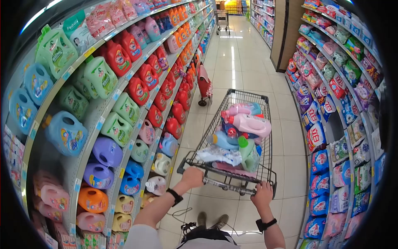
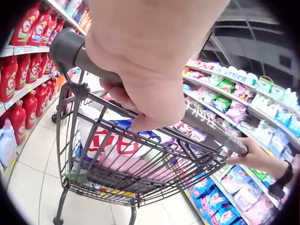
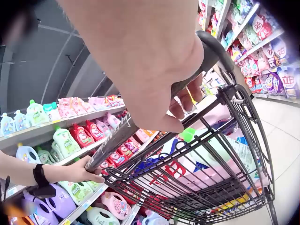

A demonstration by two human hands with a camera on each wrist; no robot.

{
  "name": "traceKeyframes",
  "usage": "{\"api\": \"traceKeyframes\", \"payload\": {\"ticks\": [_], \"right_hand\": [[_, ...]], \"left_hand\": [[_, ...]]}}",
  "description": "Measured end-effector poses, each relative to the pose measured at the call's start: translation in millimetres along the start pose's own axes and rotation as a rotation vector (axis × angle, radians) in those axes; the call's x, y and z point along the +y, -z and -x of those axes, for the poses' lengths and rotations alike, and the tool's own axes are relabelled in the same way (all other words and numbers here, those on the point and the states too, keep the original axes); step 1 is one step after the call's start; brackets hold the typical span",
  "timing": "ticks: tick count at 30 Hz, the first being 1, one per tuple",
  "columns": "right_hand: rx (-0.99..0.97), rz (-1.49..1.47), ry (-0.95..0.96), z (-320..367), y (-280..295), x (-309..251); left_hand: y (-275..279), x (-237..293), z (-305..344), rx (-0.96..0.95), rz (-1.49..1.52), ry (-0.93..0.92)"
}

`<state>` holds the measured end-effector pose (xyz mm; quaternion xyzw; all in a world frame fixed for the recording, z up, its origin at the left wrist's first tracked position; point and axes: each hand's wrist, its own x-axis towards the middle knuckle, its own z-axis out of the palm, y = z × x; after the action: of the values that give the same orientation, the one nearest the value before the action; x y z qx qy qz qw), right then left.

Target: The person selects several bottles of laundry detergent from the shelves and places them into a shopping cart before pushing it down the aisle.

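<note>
A wire shopping cart stands in front of the person, its handle [image 1: 226,185] held at both ends. The left hand [image 1: 192,177] grips the handle's left end; in the left wrist view the left hand [image 2: 140,93] has its fingers wrapped round the grey bar. The right hand [image 1: 262,195] grips the right end, and in the right wrist view the right hand [image 3: 159,101] curls its fingers round the bar. Inside the cart lie a pink bottle [image 1: 252,125], a blue bottle [image 1: 224,140], a green-capped bottle [image 1: 249,154] and a white package [image 1: 219,156].
Shelves of detergent bottles [image 1: 119,58] line the left side, and shelves of bagged products [image 1: 319,162] the right. A red wheeled trolley bag [image 1: 204,85] stands by the left shelves ahead. Farther down the tiled aisle [image 1: 244,62] is another cart [image 1: 222,21]; a pillar [image 1: 278,35] stands at right.
</note>
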<state>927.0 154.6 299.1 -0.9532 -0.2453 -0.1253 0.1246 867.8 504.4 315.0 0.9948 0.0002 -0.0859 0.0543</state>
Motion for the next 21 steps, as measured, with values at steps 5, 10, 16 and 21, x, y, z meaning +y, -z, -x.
{"api": "traceKeyframes", "payload": {"ticks": [5,10,16,21], "right_hand": [[0.049,0.016,-0.041,35,-18,-2],[0.057,0.075,-0.024,43,-15,-6],[-0.002,0.089,-0.034,30,-21,3],[-0.001,0.089,-0.056,-3,-29,14]], "left_hand": [[-5,1,25,-0.005,0.07,-0.086],[-18,-6,30,0.036,0.074,-0.192],[-14,-9,14,0.037,0.037,-0.204],[-9,-15,-18,0.053,0.032,-0.215]]}}
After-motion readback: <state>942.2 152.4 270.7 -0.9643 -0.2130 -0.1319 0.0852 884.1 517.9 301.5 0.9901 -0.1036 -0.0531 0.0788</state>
